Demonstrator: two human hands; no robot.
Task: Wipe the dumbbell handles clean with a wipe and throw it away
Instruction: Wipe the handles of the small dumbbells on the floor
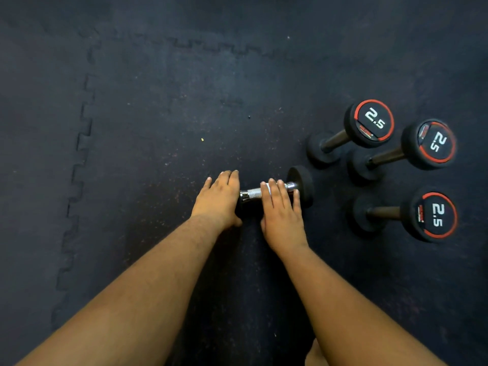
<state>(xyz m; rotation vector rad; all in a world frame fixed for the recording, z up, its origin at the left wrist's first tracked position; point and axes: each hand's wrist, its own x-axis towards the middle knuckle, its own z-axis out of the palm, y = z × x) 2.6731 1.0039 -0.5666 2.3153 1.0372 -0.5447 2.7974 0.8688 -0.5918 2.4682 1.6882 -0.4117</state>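
Chrome is showing on the knurled handle (253, 192) of the dumbbell (277, 191) that is lying on its side on the dark rubber floor mat (158, 114), just in front of the person. Its right black end weight (302, 184) is standing clear of the fingers, while the left end is lying hidden beneath the left hand (217, 199). That left hand is resting flat over the left end with straight fingers held close together. The right hand (281, 210) is lying across the right half of the handle, fingers straight and slightly spread, pressing down on it. A thin strip of white (268, 188) is peeking out between those fingers; whether it is a wipe is too small to tell.

Three more dumbbells are standing well to the right of the hands, each marked 2.5 in white inside a red ring on a black end. The far one (369, 122) and the middle one (429, 143) are sitting close together, and the near one (430, 215) is sitting below them. Their handles are looking dark and dull, unlike the bright one under the hands. Interlocking seams are running through the mat on the left.
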